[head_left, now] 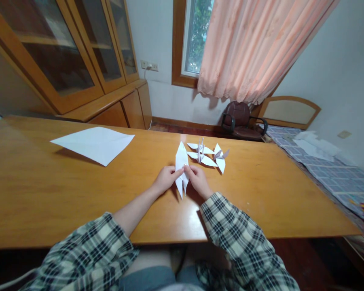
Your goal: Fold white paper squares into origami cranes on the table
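Head view: folded paper (181, 162) is pinched mid-length by the left hand (166, 178) and right hand (198, 180) fingers on the surface (261, 194); a crease seems underway, and aligned edges are called for.

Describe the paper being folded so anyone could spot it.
On the wooden table, look between the left hand and right hand. The folded paper pinched there is a narrow, pointed diamond, unlike the winged cranes behind it and the wide sheet.
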A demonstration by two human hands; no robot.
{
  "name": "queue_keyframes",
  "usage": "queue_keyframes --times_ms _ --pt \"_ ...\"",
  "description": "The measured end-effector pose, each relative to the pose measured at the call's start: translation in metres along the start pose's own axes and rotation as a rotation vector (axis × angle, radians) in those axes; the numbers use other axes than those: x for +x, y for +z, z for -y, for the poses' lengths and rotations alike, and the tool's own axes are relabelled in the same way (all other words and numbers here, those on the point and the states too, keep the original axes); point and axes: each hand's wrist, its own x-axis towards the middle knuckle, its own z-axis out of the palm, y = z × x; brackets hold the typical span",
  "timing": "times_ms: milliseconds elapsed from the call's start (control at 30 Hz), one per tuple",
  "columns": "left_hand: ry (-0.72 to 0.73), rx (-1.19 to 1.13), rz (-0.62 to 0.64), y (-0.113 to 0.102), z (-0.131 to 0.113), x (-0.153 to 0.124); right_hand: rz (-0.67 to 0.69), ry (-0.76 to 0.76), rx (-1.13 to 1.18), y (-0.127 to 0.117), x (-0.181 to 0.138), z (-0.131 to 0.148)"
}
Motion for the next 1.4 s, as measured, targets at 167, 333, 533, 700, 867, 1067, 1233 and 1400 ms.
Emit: queue_keyframes --times_ms 167,333,533,700,867,1067,1233,1400 --pt "-0.053 -0.113 -0.048 0.001 -0.003 -0.001 0.022 -0.033 0.013 0.003 -0.004 0.003" --pt "-0.132 -0.354 0.017 0.005 0.000 -0.003 0.071 0.013 0.151 0.006 -0.006 0.002" --pt "-0.132 -0.347 0.069 0.003 0.001 -0.003 0.136 0.175 0.184 0.006 -0.008 0.005" --pt "-0.078 -0.278 -0.021 -0.003 0.001 0.001 0.239 0.212 0.114 0.004 -0.010 0.008" --pt "-0.093 -0.298 -0.012 -0.004 -0.001 0.000 0.241 0.151 0.121 0.005 -0.010 0.006" --pt "-0.090 -0.272 -0.010 -0.003 -0.006 -0.002 0.280 0.205 0.156 0.005 -0.010 0.011" --pt "-0.049 -0.219 -0.116 -0.009 -0.001 0.001 0.333 0.270 0.187 0.005 -0.012 0.015" --pt "-0.031 -0.209 -0.142 -0.009 0.000 0.002 0.308 0.250 0.210 0.005 -0.012 0.015"
